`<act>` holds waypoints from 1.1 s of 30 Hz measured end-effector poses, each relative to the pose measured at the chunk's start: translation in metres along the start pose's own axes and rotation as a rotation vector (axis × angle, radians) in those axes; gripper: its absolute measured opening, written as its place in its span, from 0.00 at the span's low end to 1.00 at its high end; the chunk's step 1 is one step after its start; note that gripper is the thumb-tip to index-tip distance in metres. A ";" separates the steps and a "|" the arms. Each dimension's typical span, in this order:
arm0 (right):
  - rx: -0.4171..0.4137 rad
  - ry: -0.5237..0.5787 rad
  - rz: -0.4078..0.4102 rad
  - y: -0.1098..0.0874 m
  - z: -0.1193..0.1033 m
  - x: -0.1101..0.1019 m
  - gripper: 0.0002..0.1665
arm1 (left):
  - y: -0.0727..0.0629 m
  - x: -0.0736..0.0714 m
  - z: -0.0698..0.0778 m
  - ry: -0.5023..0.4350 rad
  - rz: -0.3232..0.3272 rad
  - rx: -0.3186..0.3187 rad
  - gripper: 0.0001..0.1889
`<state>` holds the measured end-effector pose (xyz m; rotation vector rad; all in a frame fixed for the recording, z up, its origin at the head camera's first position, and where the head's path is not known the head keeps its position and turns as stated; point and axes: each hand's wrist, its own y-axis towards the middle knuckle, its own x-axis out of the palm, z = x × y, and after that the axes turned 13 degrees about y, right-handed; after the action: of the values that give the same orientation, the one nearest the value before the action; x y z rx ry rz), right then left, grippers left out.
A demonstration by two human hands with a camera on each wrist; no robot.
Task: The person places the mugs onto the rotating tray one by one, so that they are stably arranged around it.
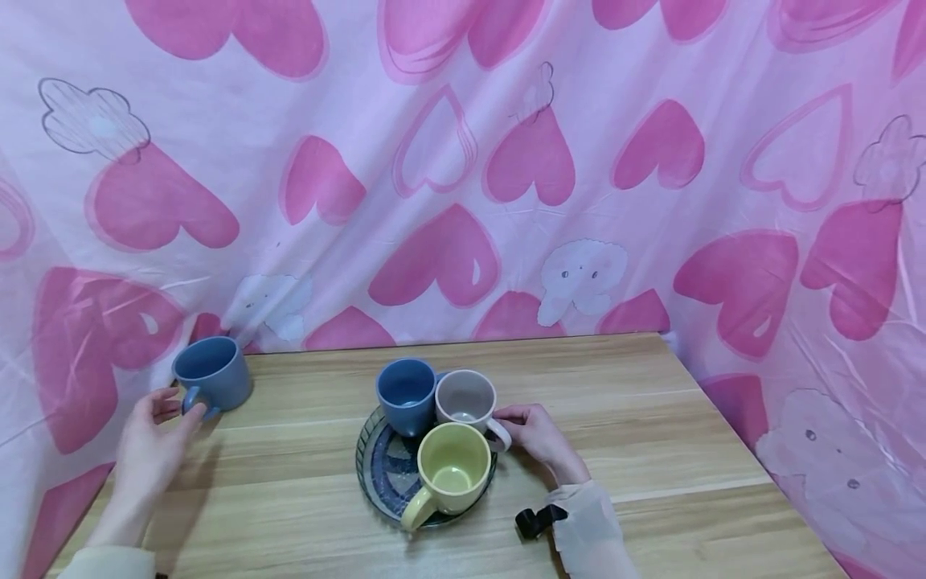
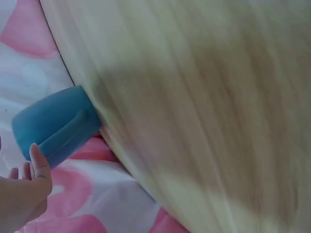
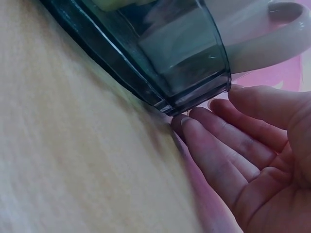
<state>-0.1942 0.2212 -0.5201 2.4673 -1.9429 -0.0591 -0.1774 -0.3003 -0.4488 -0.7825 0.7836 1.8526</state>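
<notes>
A blue mug (image 1: 213, 374) stands upright at the table's far left corner. Beside its handle is my left hand (image 1: 152, 442), thumb against the handle and fingers loosely bent, not wrapped around it. A clear, dark-tinted glass dish (image 1: 369, 482) bears three mugs: a second blue mug (image 1: 407, 402), a pale grey mug (image 1: 463, 394) and a yellow mug (image 1: 454, 458) in front. At the dish's right side, near the grey mug's handle, is my right hand (image 1: 538, 434). In the right wrist view its thumb and fingertips (image 3: 194, 131) lie against the outside of the dish, rim to base.
The wooden table (image 1: 304, 450) carries the dish near its middle. Pink heart-patterned cloth (image 1: 434, 185) hangs along the back and both sides. A black clip-like piece (image 1: 538, 521) is at my right wrist, by the sleeve.
</notes>
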 end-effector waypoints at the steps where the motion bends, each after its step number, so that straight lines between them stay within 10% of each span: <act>1: 0.001 -0.001 0.002 0.000 0.000 0.000 0.14 | 0.002 0.001 -0.001 0.005 -0.005 -0.013 0.32; 14: -0.001 -0.039 -0.012 -0.011 -0.027 0.011 0.12 | 0.016 0.012 -0.023 0.069 -0.037 -0.091 0.23; 20: -0.016 -0.034 0.007 -0.002 -0.006 0.004 0.12 | 0.021 0.010 -0.022 0.028 -0.073 -0.142 0.28; 33: -0.023 -0.060 0.011 0.000 -0.002 0.000 0.13 | 0.024 0.014 -0.025 0.044 -0.133 -0.045 0.31</act>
<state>-0.1938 0.2209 -0.5183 2.4687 -1.9664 -0.1570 -0.1997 -0.3213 -0.4697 -0.8857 0.7027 1.7440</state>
